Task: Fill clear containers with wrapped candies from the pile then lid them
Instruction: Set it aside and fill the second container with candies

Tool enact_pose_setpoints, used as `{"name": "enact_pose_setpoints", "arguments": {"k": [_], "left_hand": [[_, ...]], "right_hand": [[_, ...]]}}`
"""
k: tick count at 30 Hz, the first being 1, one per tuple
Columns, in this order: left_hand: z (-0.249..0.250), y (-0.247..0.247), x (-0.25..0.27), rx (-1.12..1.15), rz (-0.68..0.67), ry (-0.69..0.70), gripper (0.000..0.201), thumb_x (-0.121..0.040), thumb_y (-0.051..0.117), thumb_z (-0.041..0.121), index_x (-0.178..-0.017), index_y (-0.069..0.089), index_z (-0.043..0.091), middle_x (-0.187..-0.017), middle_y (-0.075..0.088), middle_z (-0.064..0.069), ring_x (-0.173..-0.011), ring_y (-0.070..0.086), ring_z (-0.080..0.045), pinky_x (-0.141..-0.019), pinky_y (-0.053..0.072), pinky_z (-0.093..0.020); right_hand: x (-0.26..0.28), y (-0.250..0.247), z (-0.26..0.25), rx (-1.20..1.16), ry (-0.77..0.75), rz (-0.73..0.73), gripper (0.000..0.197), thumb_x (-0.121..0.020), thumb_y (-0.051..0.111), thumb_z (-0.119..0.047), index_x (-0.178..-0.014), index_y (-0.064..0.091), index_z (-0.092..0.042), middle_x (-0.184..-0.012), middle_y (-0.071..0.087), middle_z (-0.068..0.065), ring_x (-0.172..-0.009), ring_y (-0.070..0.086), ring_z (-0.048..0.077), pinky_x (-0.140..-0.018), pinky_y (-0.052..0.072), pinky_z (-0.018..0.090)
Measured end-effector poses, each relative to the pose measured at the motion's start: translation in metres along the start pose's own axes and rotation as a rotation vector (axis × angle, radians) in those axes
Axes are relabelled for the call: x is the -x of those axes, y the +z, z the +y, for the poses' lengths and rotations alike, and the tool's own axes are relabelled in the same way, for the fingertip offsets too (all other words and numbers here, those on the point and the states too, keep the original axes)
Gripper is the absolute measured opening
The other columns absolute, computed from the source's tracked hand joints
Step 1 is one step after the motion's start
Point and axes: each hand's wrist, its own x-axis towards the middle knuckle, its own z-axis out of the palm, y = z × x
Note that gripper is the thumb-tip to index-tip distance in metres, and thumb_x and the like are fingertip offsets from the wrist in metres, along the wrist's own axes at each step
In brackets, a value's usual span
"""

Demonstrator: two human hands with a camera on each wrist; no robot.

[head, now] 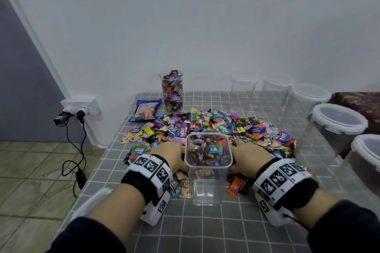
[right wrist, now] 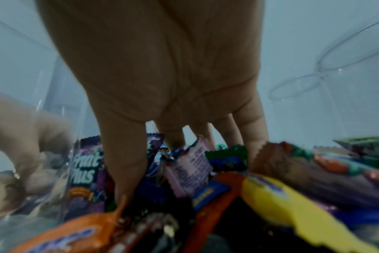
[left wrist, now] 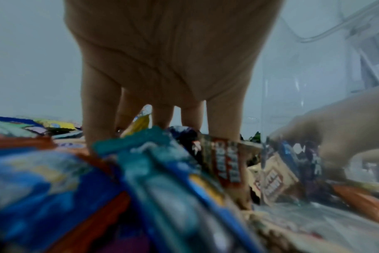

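A person's two forearms reach in from six o'clock over a table (head: 205, 230) covered in grey checked cloth. Between the wrists, just past centre, a clear square container (head: 208, 168) stands upright, its long axis vertical and its open mouth facing up; the head view looks through its walls, so how full it is cannot be told. The left hand (head: 171, 155) lies at its nine o'clock side and the right hand (head: 249, 155) at its three o'clock side, each with fingers straight and spread, tips pressed down among loose candies, gripping nothing. Beyond them, towards twelve o'clock, the pile of wrapped candies (head: 216, 127) spreads wide across the cloth. Farther back, at eleven o'clock, a tall round container (head: 171, 91) stands packed with sweets and unlidded, with a blue bag (head: 145, 110) beside it. Empty tubs with white lids (head: 339, 119) line the edge from one to three o'clock. The step appears to be gathering candies; next, each hand likely needs to close on a handful and lift it over the open mouth.
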Motion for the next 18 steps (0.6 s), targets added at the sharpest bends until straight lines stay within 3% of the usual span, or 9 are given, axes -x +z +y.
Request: {"name": "enact_pose_setpoints", "arguments": {"k": [5, 8, 14, 18], "left_hand": [[0.0021, 0.001, 0.0016, 0.0, 0.054, -0.03, 0.041, -0.092, 0.052, 0.044, -0.13, 0.055, 0.031, -0.121, 0.063, -0.005, -0.109, 0.058, -0.024, -0.08, 0.045, -0.029], [0.0045, 0.0008, 0.002, 0.023, 0.1, -0.051, 0.034, -0.092, 0.05, 0.04, -0.124, 0.06, 0.033, -0.116, 0.064, -0.004, -0.105, 0.059, -0.025, -0.079, 0.045, -0.028], [0.0022, 0.0023, 0.0008, 0.045, 0.172, -0.05, 0.029, -0.095, 0.046, 0.033, -0.116, 0.066, 0.028, -0.11, 0.067, -0.005, -0.101, 0.06, -0.026, -0.087, 0.05, -0.036], [0.0036, 0.003, 0.0015, 0.03, 0.237, -0.044, 0.03, -0.096, 0.042, 0.032, -0.115, 0.065, 0.026, -0.105, 0.067, -0.006, -0.096, 0.061, -0.027, -0.08, 0.048, -0.034]], "right_hand": [[-0.0005, 0.0011, -0.0008, -0.039, -0.028, 0.066, 0.031, -0.092, 0.053, -0.034, -0.119, 0.059, -0.021, -0.116, 0.05, 0.004, -0.103, 0.054, 0.023, -0.083, 0.048, 0.034], [-0.0024, 0.0026, 0.0006, -0.046, -0.038, 0.076, 0.027, -0.094, 0.049, -0.028, -0.118, 0.06, -0.02, -0.116, 0.05, 0.005, -0.103, 0.053, 0.023, -0.081, 0.045, 0.033], [-0.0029, 0.0017, 0.0013, -0.079, -0.051, 0.106, 0.024, -0.095, 0.046, -0.016, -0.111, 0.063, -0.017, -0.111, 0.051, 0.004, -0.1, 0.055, 0.023, -0.077, 0.043, 0.03], [0.0049, -0.0055, 0.0024, -0.14, -0.032, 0.16, 0.025, -0.094, 0.046, -0.013, -0.112, 0.064, -0.016, -0.11, 0.053, 0.004, -0.101, 0.055, 0.022, -0.076, 0.039, 0.026]]}}
